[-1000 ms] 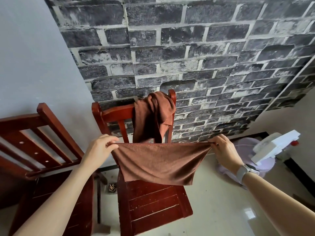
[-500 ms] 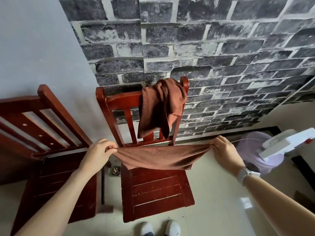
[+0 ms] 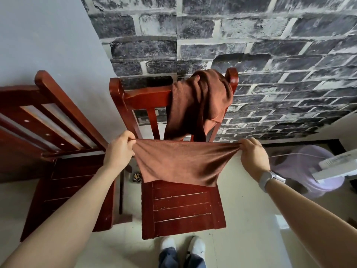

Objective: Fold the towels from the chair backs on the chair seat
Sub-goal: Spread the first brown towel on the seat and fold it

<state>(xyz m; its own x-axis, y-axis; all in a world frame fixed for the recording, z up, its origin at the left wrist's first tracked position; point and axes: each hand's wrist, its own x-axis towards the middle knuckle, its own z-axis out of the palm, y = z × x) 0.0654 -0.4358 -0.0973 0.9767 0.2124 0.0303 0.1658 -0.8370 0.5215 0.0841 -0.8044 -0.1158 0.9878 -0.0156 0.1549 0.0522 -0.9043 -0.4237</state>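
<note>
Grey brick wall (image 3: 251,45) behind red chair (image 3: 183,207) at centre frame, both forearms reaching forward, left hand (image 3: 118,151) and right hand (image 3: 253,154) each pinching a top corner of brown towel (image 3: 179,163), stretched taut above the seat, second towel (image 3: 199,101) draped on chair back.

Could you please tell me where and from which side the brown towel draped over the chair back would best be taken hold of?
Probably the bunched top of the draped towel, where it humps over the chair's top rail. Come from the front and above: the folds gather there for an easy grip, and lifting upward should free it from the right post, while the hanging ends droop loosely.
</note>
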